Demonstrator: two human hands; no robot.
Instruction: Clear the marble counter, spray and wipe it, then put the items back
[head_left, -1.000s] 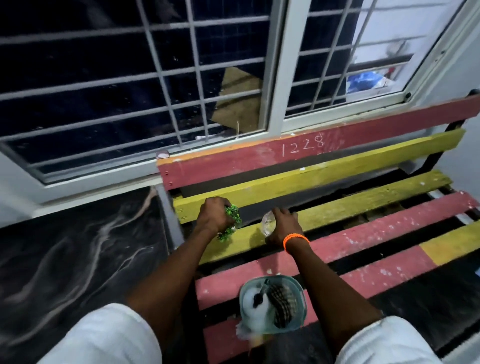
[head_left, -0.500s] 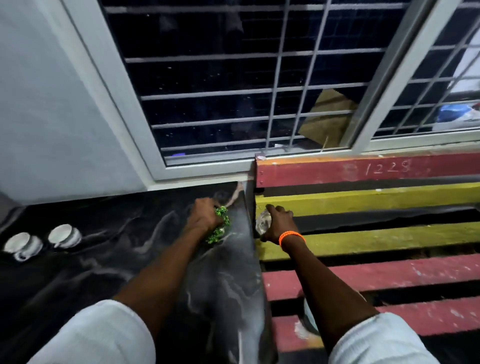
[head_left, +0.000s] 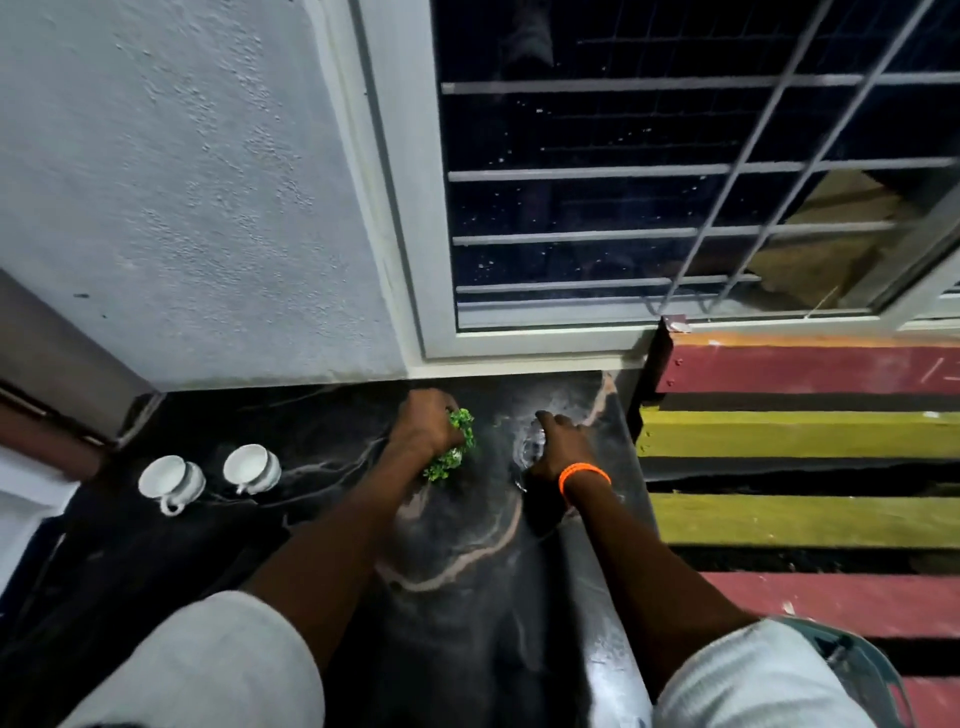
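The black marble counter (head_left: 457, 561) with pale veins runs under the window. My left hand (head_left: 423, 426) is closed around a small green artificial plant (head_left: 454, 447), low over the counter's far part. My right hand (head_left: 561, 447), with an orange band on the wrist, grips a clear glass object (head_left: 531, 448) right beside the plant, near the counter's right edge. Whether either item touches the marble I cannot tell. Two white cups (head_left: 174, 480) (head_left: 252, 467) stand on the counter to the left.
A slatted bench (head_left: 800, 434) painted red and yellow adjoins the counter's right edge. A teal container rim (head_left: 857, 665) shows at the lower right over the bench. The barred window (head_left: 649, 171) and a white wall (head_left: 197, 197) close off the back.
Both hands have carried the plant and the glass object leftward from the bench slats to over the marble counter. The view has swung left, bringing the two cups in.
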